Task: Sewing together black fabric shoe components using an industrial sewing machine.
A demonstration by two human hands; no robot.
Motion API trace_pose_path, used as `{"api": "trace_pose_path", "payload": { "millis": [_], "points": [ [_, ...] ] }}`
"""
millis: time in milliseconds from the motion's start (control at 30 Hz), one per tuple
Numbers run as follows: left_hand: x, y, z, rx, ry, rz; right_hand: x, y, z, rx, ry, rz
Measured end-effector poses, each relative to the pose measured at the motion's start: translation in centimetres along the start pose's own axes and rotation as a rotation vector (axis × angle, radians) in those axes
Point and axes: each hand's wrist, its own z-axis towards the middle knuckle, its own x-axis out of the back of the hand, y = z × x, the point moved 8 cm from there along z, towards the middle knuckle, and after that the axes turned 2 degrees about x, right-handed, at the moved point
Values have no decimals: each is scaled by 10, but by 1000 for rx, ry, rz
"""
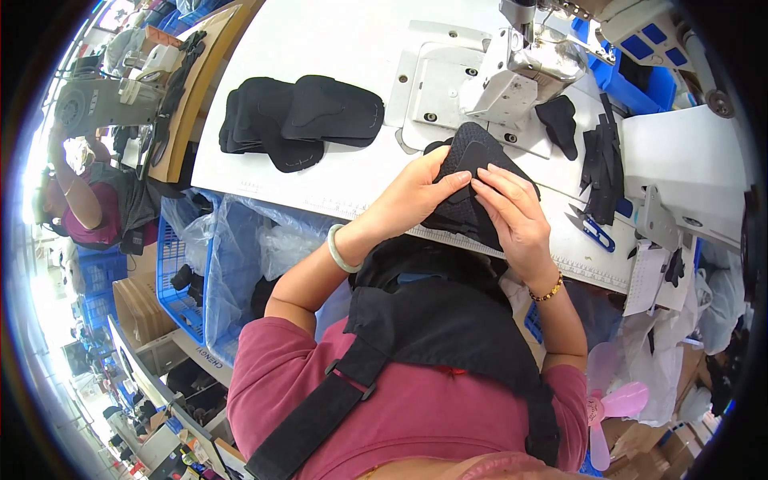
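My left hand [416, 192] grips a black fabric piece [466, 142] with a textured face at the table's front edge. Its thumb lies on top and its fingers go under the piece. From the other side, my right hand [516, 216] holds the same piece, fingertips pressed together on its surface; its thumb is hidden. A smaller smooth black patch seems to lie on the textured face, partly covered by my fingers. More black material [464, 224] shows below my hands. Just beyond them stands a white sewing machine [512, 88].
A pile of black cut pieces [300, 116] lies left on the white table [312, 40]. To the right are a single black piece [558, 126], black strips [602, 160] and a blue-handled cutter [594, 232]. Blue crates [180, 280] stand lower left; another person [88, 200] sits far left.
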Motion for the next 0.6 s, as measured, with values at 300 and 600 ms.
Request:
{"api": "trace_pose_path", "payload": {
  "millis": [300,600],
  "points": [
    [2,21,-5,-51,91,-151,14,-9,6,44,22,-81],
    [-4,78,2,-289,58,-396,50,-35,19,235,187,-791]
  ]
}}
